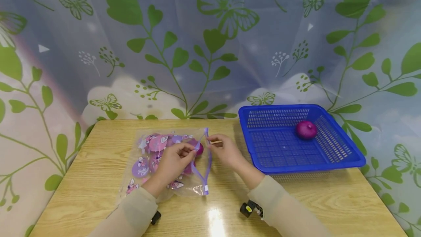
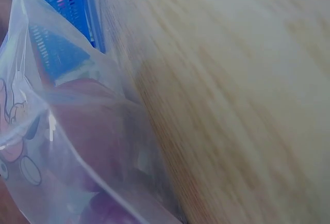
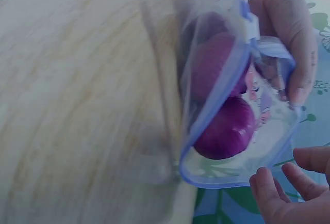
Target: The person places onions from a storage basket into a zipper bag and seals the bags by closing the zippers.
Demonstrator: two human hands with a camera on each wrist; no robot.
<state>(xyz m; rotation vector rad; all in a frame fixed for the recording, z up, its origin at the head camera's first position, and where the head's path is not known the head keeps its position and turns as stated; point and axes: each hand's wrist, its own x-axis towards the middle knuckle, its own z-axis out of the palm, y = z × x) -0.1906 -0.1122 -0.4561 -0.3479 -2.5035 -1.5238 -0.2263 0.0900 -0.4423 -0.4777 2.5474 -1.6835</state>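
A clear zip bag (image 1: 131,184) with pink and purple cartoon prints lies on the table, its purple-edged mouth spread toward the right. Inside it are several purple-red onions (image 3: 227,128), partly hidden by the prints in the head view. My left hand (image 1: 174,162) pinches the near-left lip of the mouth between thumb and fingers. Beside the opposite lip is my right hand (image 1: 227,151); in the right wrist view its fingertips (image 3: 265,180) are spread from the thumb with nothing between them, close to the rim. The left wrist view shows the bag's film close up, without a clear left hand.
A blue plastic basket (image 1: 246,140) stands at the right of the wooden table (image 1: 95,149). One red onion (image 1: 306,130) lies in its right side. A curtain (image 1: 230,65) with leaves and butterflies hangs behind the table.
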